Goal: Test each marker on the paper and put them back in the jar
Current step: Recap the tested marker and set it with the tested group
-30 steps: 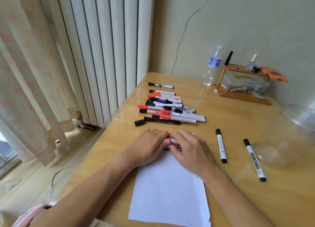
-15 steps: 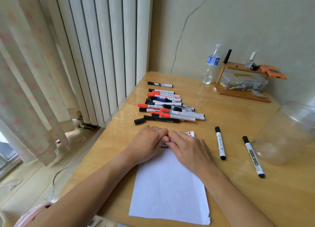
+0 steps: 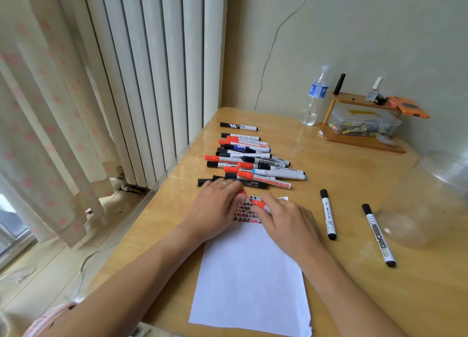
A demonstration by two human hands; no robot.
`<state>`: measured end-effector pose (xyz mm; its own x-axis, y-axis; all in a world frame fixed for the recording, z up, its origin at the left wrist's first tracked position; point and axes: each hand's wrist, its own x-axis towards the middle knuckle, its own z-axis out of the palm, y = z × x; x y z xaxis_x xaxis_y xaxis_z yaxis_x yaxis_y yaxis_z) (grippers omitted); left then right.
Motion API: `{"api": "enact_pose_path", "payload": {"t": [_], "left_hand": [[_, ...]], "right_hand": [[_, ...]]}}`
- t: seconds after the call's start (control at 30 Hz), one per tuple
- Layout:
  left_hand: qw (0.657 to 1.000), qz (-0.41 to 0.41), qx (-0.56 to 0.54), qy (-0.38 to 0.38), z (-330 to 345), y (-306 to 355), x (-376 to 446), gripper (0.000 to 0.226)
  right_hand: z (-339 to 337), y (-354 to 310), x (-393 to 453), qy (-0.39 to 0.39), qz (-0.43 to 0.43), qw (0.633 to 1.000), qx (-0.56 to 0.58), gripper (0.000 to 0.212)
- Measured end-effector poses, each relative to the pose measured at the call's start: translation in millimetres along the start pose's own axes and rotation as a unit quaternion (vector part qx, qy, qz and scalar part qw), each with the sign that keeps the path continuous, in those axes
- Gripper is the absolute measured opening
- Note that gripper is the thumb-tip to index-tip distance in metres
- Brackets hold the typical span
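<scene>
Gripping something small and orange at its fingertips, the left hand [image 3: 215,205] is resting on the far end of the paper [image 3: 253,273]; probably this is the cap, but I cannot tell for sure. Just right of it, the right hand [image 3: 286,220] is pinching the red marker [image 3: 258,204], with the fingers curled over the barrel. The marker is lying low over the rows of red and black test marks at the far edge of the paper.

The risk, as I judge it, is that the cap is not pressed fully home, so the marker is drying out later in the jar. A wet tip could also be smearing the fresh marks or staining the fingers, because both hands are working directly over them. The pile of markers [image 3: 253,159] just beyond the paper is sitting close to the knuckles, so a careless push could roll some away.

To the right of the paper, two black markers [image 3: 328,214] are lying apart, and the clear jar [image 3: 430,205] is standing beyond them, looking empty.
</scene>
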<state>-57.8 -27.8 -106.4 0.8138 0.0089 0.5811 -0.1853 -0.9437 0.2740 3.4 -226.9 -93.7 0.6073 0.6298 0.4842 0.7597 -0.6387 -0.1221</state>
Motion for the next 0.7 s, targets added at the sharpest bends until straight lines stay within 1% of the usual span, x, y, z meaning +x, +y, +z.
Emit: {"api": "enact_pose_path", "payload": {"t": [0.07,0.1,0.2,0.3,0.47,0.7], "left_hand": [[0.999,-0.042,0.009,-0.016,1.9,-7.8,4.1,0.024],[0.998,-0.054,0.020,-0.030,3.6,-11.2,5.9,0.020],[0.996,-0.063,0.040,-0.050,7.4,-15.0,11.8,0.021],[0.996,-0.067,0.041,-0.045,9.7,-13.3,17.0,0.022],[0.996,-0.071,0.039,-0.033,12.8,-12.8,17.6,0.022],[0.997,-0.071,0.023,-0.004,11.3,-10.5,15.0,0.027]], "right_hand": [[-0.1,3.4,0.6,-0.035,0.033,0.999,0.014,0.033],[0.4,4.6,0.3,-0.041,0.040,0.998,0.013,0.032],[0.1,2.9,0.4,-0.051,0.050,0.997,-0.001,0.028],[-1.4,0.3,2.1,-0.066,0.071,0.995,0.000,0.027],[-5.3,0.2,2.6,-0.066,0.096,0.993,0.031,0.021],[-5.9,-0.2,3.2,-0.061,0.109,0.989,0.075,0.020]]}}
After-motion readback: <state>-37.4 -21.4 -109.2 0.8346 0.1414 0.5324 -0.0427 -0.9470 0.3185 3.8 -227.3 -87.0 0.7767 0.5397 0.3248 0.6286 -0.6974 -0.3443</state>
